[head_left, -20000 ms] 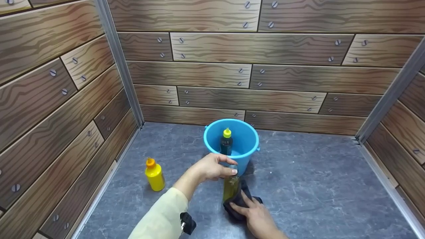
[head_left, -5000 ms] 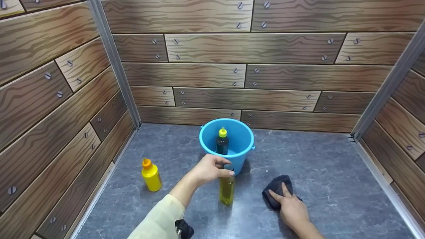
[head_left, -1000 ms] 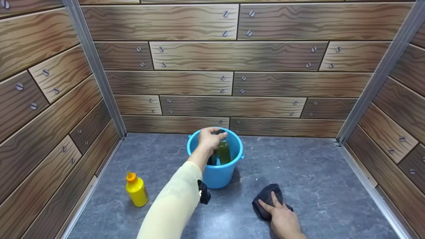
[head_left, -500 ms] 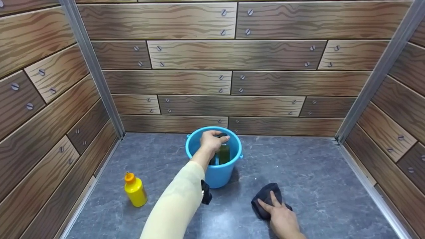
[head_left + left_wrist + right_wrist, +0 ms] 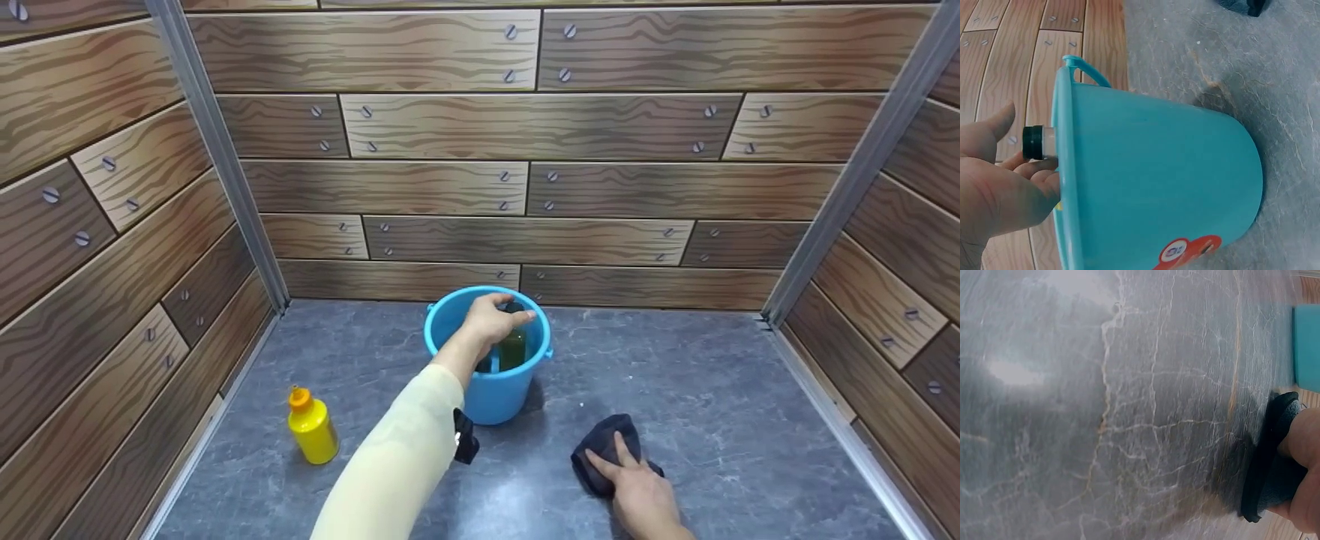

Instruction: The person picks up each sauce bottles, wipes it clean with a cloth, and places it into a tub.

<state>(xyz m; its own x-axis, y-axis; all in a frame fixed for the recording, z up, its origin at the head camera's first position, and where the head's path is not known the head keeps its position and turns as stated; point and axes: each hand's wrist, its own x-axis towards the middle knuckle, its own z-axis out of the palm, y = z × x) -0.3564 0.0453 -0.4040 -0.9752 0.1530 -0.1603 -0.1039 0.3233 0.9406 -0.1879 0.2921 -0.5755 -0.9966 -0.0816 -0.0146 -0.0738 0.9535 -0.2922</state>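
My left hand [image 5: 495,319] reaches over the rim of the blue bucket [image 5: 495,397], around the top of an olive-green bottle [image 5: 512,351] that stands inside. In the left wrist view, its dark cap [image 5: 1032,143] sticks out past the rim, with the thumb well away from it and the other fingers loosely bent beside the neck. A second, dark bottle [image 5: 484,365] in the bucket is mostly hidden by my arm. On the floor at the right, my right hand [image 5: 641,491] holds a bunched dark cloth [image 5: 592,461], thumb and forefinger spread over it.
A yellow squeeze bottle [image 5: 313,435] with an orange top stands on the grey floor [image 5: 675,375] to the left. Wood-patterned walls [image 5: 480,187] close off the back and both sides, with metal strips [image 5: 232,172] at the corners.
The green bottle, wrapped in the cloth at first, has gone from the floor into the bucket. My left fingers have spread from its cap. The cloth and right hand moved right, then stayed.
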